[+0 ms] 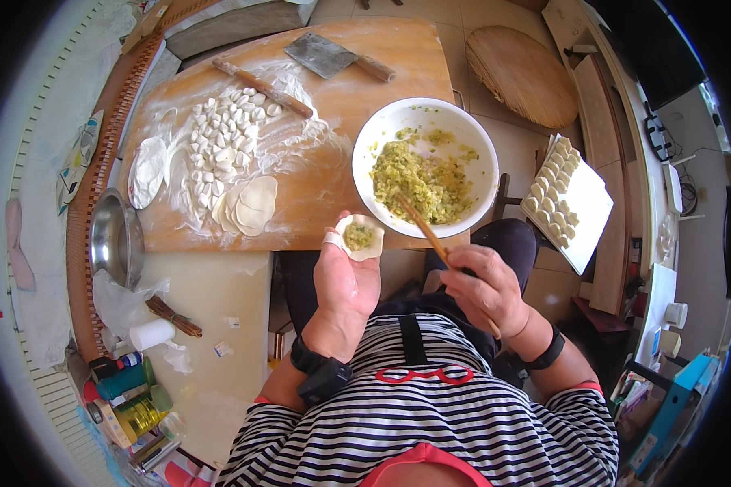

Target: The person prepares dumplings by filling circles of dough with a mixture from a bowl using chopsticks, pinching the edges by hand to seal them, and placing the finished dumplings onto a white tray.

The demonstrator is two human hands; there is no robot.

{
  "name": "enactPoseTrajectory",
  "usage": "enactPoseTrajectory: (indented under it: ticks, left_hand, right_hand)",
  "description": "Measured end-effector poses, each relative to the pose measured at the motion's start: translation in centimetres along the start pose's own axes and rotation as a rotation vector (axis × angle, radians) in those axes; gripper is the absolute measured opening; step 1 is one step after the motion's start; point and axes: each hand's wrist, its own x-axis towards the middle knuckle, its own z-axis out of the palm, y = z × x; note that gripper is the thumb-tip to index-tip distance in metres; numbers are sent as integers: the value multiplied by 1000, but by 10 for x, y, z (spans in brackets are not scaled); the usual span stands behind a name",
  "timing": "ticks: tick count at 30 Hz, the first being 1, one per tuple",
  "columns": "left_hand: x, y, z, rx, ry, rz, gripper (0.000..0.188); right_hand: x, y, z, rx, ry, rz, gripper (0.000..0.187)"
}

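Head view: left hand (345, 280) cups round dough wrapper (360, 236) with dab of green-yellow filling, just below white bowl (382, 130) rim. Right hand (487, 288) grips chopsticks (421, 225), tips in bowl filling; lower ends hidden by fingers. Floured wooden board (365, 73) holds dough pieces (219, 138), rolling pin (261, 87). Tray of dumplings (589, 203) at right.

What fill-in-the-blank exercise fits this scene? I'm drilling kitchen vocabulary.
1. The left hand holds a round wrapper with ____ filling on it.
2. The right hand holds wooden ____.
3. The white bowl sits on a wooden ____.
Missing words: green; chopsticks; board.
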Motion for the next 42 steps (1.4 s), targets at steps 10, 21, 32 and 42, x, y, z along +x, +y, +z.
enactPoseTrajectory:
  ticks: [10, 21, 32, 42]
  left_hand:
    - [-18, 29, 36, 7, -385, -48, 39]
    - [-28, -3, 57, 63, -472, -88, 41]
    - [-28, -4, 50, 352, -618, 132, 53]
    - [-21, -3, 50, 1016, -657, 842, 37]
  right_hand:
    - [40, 40, 10, -142, -293, -33, 30]
    - [68, 12, 6, -208, 132, -115, 29]
    - [81, 14, 22, -189, 294, -12, 26]
    - [102, 3, 17, -29, 269, 148, 19]
